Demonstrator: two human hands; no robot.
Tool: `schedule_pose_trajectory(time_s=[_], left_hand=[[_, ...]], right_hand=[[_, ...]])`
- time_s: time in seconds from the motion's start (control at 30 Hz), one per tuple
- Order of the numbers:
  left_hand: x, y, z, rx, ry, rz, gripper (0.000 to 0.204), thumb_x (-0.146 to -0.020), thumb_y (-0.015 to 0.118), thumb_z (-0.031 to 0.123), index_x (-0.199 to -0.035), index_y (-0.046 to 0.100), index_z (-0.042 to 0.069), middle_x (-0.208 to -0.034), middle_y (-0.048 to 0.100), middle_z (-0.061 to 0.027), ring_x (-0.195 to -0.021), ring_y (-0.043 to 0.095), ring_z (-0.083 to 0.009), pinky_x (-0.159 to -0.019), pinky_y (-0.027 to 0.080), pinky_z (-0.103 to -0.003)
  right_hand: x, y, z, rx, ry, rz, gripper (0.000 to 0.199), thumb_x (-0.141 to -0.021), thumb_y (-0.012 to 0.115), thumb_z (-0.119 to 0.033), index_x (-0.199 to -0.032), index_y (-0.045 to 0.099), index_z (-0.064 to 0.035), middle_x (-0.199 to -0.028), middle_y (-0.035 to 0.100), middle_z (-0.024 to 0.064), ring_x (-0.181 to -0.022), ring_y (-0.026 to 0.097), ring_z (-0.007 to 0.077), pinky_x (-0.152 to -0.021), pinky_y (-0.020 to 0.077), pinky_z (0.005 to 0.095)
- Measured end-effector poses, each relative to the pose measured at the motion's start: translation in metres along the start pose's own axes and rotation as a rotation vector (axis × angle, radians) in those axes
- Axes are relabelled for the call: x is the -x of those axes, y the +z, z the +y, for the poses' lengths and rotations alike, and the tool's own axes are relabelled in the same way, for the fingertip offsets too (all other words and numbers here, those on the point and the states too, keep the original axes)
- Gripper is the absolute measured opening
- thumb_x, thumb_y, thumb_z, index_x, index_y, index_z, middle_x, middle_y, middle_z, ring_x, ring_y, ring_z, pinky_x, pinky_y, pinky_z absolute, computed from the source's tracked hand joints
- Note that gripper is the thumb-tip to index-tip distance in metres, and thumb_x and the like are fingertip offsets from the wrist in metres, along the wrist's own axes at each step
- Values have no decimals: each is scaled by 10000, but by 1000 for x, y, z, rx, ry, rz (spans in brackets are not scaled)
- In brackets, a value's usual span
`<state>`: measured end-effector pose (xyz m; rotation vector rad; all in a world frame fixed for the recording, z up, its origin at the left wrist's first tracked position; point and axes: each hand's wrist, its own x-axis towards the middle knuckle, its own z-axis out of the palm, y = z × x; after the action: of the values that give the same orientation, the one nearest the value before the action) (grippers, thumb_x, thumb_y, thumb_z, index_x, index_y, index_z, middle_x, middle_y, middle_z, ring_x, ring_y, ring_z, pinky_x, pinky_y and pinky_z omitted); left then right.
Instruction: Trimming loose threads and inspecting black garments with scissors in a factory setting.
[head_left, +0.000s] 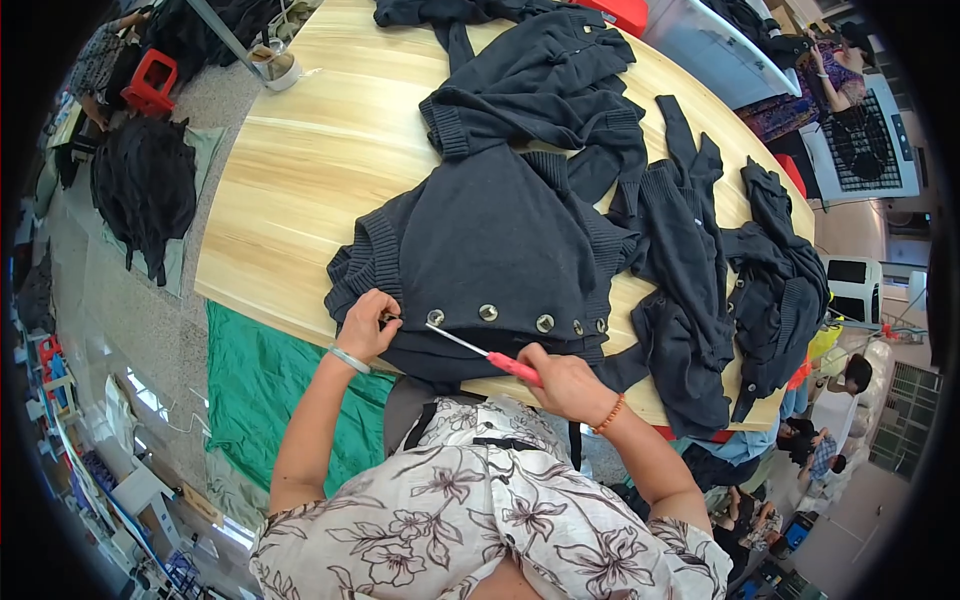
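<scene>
A dark knitted cardigan (490,240) with ribbed trim lies in front of me, its row of shiny round buttons (487,313) running along the near edge. My left hand (366,325) is closed, thumb and fingers pinching that edge at the row's left end; what sits between the fingertips is partly hidden. In my right hand (568,384) is a tool (512,366) with a pink-red handle and a thin, straight metal shaft. Its tip points left and lies by the leftmost visible button, close to my left fingertips. I cannot make out the tip's shape.
More dark knitwear lies on the wooden table (290,180), beyond the cardigan (540,80) and at its right (770,300). A cup (275,68) stands at the far left edge. Green cloth (280,390) hangs below the near left edge. Other people are in the background.
</scene>
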<state>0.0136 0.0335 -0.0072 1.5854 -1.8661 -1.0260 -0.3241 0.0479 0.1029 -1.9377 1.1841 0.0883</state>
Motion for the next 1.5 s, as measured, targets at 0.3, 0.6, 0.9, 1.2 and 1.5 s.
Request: schedule_pose_trajectory(time_s=[0.3,0.6,0.9,1.2,1.5], left_hand=[[5,-1,7,-259,92,261,273,-729,771,100,-968,648,57,-844,644,-63,-871,581,-264,-733,440,-376],[-18,48,51,118,1,-39,292,-720,751,3,-973,608,35,-865,566,-98,-752,605,-245,-681,503,-340],[-28,39,48,208,-37,-156,76,-796,699,6,-868,695,31,-808,642,-66,-627,603,-172,-592,496,-297],[-54,78,101,54,108,-150,310,-705,759,22,-990,636,35,-862,598,-103,-784,605,-273,-711,492,-365],[-53,83,103,-84,201,-205,96,-723,736,39,-792,669,31,-731,616,-82,-801,609,-265,-746,493,-369]], right_hand=[[-13,7,-14,-67,10,-9,325,-868,628,-137,-1164,511,-70,-892,637,173,-831,642,360,-726,504,445],[31,-11,4,62,125,54,291,-847,624,-128,-1120,534,-78,-836,656,159,-824,659,338,-711,507,439],[32,7,2,-66,119,40,312,-879,630,-210,-1155,555,-85,-866,651,178,-844,648,354,-740,510,449],[82,-5,30,-46,245,237,274,-875,623,-184,-1129,568,-97,-884,666,165,-880,651,334,-731,510,458],[86,14,32,-130,246,199,295,-890,628,-280,-1124,575,-109,-847,653,178,-815,649,365,-725,504,464]])
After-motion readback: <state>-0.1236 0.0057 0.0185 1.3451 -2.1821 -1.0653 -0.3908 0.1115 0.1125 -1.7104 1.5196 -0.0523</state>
